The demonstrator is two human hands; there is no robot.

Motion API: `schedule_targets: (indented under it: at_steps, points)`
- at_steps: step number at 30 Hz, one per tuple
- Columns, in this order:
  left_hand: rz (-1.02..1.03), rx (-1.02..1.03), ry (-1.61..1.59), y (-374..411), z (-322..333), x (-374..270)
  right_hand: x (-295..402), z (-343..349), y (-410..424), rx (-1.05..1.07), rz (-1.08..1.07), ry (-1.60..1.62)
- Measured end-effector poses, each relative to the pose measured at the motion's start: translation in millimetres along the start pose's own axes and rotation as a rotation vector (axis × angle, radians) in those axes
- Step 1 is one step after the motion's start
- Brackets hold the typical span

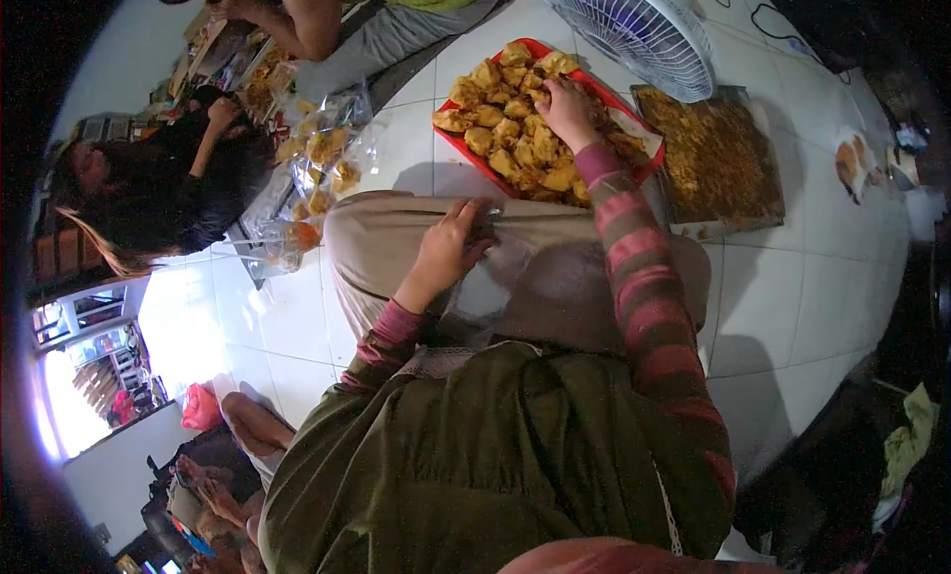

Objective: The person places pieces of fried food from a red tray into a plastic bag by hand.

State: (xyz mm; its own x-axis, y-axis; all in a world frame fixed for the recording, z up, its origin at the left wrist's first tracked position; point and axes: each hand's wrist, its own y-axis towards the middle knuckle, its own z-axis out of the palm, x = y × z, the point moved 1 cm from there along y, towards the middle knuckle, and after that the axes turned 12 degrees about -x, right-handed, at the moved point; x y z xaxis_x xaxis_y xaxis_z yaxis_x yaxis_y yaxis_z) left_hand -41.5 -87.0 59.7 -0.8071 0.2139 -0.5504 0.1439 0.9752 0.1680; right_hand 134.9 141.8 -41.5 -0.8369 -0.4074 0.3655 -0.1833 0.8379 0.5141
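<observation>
Golden-brown fried food pieces (513,132) are heaped on a red plastic tray (475,162) on the tiled floor. My right hand (568,113) reaches onto the heap at its right part, fingertips touching a piece; whether it grips one cannot be told. Over my lap, my left hand (449,251) holds the edge of a clear plastic bag (483,284), which lies across my thighs. Clear bags with similar pieces (323,150) lie on the floor to the left of the tray.
A white fan (631,32) stands beyond the tray. Right of it lies a flat container of brown crumbs (713,158). A cat (853,162) lies farther right. People sit at the upper left, left and lower left. Plastic cups (286,240) stand near my left knee.
</observation>
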Motion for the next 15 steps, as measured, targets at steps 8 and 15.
schedule_targets:
  at_steps: [8, 15]
  points:
    - [-0.076, -0.072, -0.307, 11.6, -11.5, -2.3, -35.2, 19.7, -21.5, -0.303, 0.343, 0.329]
    - [-0.251, -0.188, -0.829, 36.3, -3.8, 28.3, -13.4, -47.3, -54.9, 0.088, 1.159, 1.436]
